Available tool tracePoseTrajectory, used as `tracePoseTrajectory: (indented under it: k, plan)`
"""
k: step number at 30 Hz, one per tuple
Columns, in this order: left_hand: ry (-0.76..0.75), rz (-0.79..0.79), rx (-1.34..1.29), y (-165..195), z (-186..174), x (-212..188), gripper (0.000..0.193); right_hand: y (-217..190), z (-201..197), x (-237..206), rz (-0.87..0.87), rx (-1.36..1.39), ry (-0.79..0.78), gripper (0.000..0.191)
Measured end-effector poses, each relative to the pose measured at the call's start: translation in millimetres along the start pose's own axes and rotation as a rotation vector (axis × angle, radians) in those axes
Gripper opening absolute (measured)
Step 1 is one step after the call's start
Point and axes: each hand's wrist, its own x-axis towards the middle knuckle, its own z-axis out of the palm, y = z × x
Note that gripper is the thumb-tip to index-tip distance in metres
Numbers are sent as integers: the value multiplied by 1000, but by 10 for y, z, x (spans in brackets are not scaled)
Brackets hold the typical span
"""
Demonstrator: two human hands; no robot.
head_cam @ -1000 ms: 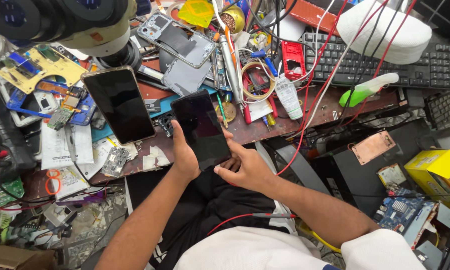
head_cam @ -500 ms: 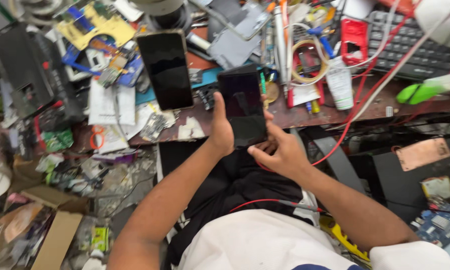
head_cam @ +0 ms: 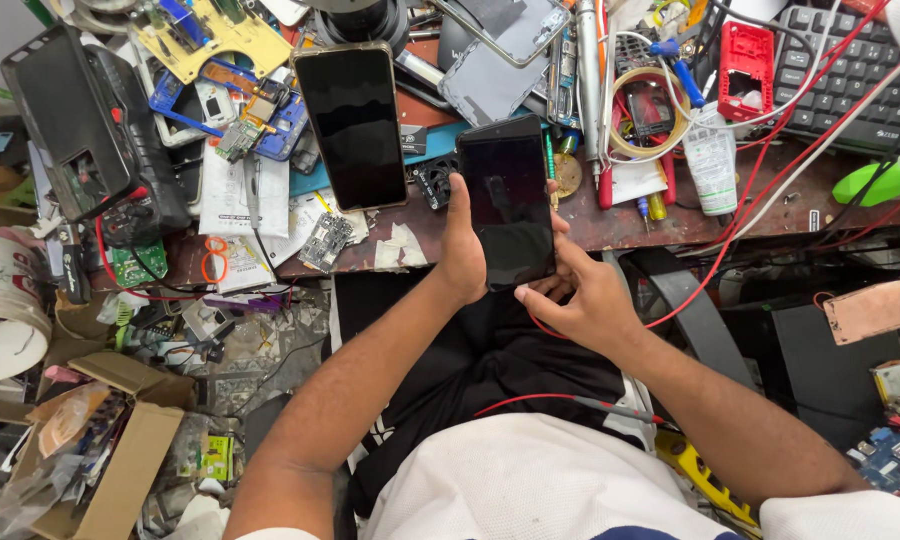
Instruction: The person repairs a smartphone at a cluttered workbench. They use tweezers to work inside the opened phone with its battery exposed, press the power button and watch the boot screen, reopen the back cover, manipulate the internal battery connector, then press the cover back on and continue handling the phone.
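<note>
Black glass, dark and unlit, faces up from the phone [head_cam: 508,205] the person holds just over the near edge of the workbench [head_cam: 670,225]. The left hand [head_cam: 463,250] wraps around the phone's left side from below, thumb lying along its edge, gripping it firmly. The right hand [head_cam: 582,298] cups the lower right corner, fingers curled against the bottom edge and side. A second dark phone [head_cam: 354,125] lies flat on the bench just to the left, not touching the held one. Red wires [head_cam: 770,190] trail across the bench toward the person's lap. Farther right sit a white tube [head_cam: 711,165] and a black keyboard [head_cam: 850,75], with a cardboard box [head_cam: 120,470] down on the floor at left.
</note>
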Motion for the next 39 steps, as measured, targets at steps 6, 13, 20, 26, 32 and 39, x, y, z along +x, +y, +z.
tracePoseTrajectory:
  k: [6,13,20,26,32,39]
  plan:
    - [-9,-14,-10,-33,-46,7,109,-18,-5,1,-19,24,-9,46]
    - [2,-35,-49,-19,-5,43,109,-79,-60,-7,33,76,-9,51]
    - [-11,-2,-15,8,67,18,104,-120,-84,-48,58,98,-28,49]
    - [17,-5,24,12,81,3,105,-135,-81,-45,16,121,-34,53]
    - [-1,-37,-77,-38,0,28,108,-73,-47,-28,48,52,-20,47]
    - [-14,-9,-76,-57,-95,16,107,29,35,1,-39,40,-10,48]
